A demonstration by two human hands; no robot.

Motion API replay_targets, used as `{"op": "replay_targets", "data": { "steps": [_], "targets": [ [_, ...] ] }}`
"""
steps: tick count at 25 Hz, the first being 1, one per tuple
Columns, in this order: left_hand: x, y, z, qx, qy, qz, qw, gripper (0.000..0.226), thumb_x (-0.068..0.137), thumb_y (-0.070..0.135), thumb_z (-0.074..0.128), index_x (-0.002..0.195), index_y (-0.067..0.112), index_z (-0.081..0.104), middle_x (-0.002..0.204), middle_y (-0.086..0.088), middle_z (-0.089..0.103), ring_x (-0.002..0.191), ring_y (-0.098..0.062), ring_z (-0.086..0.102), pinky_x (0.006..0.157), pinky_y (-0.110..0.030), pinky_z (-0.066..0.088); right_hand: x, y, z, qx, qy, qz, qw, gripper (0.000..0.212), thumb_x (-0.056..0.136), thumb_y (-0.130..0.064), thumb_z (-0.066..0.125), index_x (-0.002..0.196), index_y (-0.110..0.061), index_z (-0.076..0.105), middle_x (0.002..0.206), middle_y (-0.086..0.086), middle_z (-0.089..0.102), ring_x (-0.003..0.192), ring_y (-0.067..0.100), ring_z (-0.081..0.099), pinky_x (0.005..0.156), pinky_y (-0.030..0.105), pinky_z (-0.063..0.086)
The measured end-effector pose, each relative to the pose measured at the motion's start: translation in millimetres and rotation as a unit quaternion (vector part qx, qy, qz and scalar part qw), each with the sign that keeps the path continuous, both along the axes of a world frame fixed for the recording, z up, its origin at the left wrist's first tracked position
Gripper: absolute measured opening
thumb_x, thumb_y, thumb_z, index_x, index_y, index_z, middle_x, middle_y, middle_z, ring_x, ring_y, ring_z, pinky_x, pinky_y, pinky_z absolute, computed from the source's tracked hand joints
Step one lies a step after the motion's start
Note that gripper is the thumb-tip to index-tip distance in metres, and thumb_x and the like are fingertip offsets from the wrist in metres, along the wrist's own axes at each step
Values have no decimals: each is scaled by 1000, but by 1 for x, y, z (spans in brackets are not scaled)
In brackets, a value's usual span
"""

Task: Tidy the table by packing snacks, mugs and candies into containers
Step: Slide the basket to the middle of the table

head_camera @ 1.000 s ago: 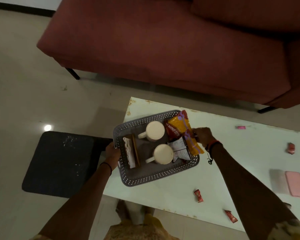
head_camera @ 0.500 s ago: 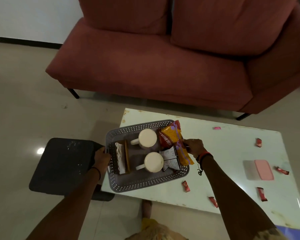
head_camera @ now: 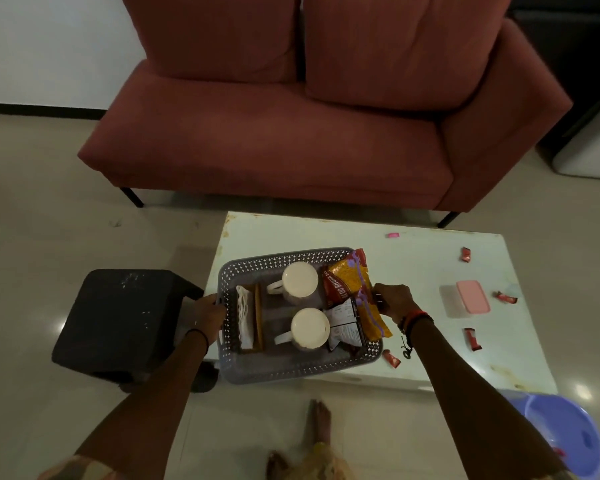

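Table (head_camera: pixel 413 358) pale, by red sofa (head_camera: pixel 274 150) | both hands (head_camera: pixel 208 311) (head_camera: pixel 394 301) gripping basket (head_camera: pixel 291 370)

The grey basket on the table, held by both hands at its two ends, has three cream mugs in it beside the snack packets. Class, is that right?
Not quite. The head view shows only two cream mugs in the grey basket. The rest holds: the left hand and right hand grip its two ends on the table, and the snack packets lie beside the mugs.
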State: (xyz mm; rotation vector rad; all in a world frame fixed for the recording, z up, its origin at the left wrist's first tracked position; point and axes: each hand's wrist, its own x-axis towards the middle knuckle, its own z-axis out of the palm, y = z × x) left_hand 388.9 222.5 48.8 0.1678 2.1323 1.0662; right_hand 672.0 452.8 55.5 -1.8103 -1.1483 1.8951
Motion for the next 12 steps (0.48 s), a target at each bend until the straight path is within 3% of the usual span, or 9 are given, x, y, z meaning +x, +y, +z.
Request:
{"op": "replay_targets", "data": {
  "steps": [3, 6, 12],
  "targets": [
    [26, 16, -7, -8, -3, -1, 1000, 18, 87, -2, 47, 92, -12, 61, 89, -26, 60, 82, -30, 56, 79, -50, 51, 39, 4, -3, -7, -3, -13, 1000, 7, 87, 3, 51, 81, 2, 53, 78, 20, 51, 64, 25, 48, 61, 35, 44],
    [51, 40, -18, -18, -9, -15, 1000, 16, 88, 1, 51, 91, -8, 63, 91, -26, 62, 84, -30, 57, 87, -56, 50, 75, 19, -10, 9, -73, 51, 996, 11, 90, -9, 52, 89, -2, 60, 81, 14, 58, 69, 23, 55, 63, 30, 47],
    [108, 107, -40, -31, -15, -20, 999, 10, 86, 1, 54, 84, -2, 64, 82, -20, 59, 78, -25, 54, 73, -42, 48, 143, 75, -37, -1, -120, 67, 991, 8, 84, -12, 59, 85, -8, 65, 86, 10, 63, 79, 23, 58, 74, 32, 48]
  ]
}}
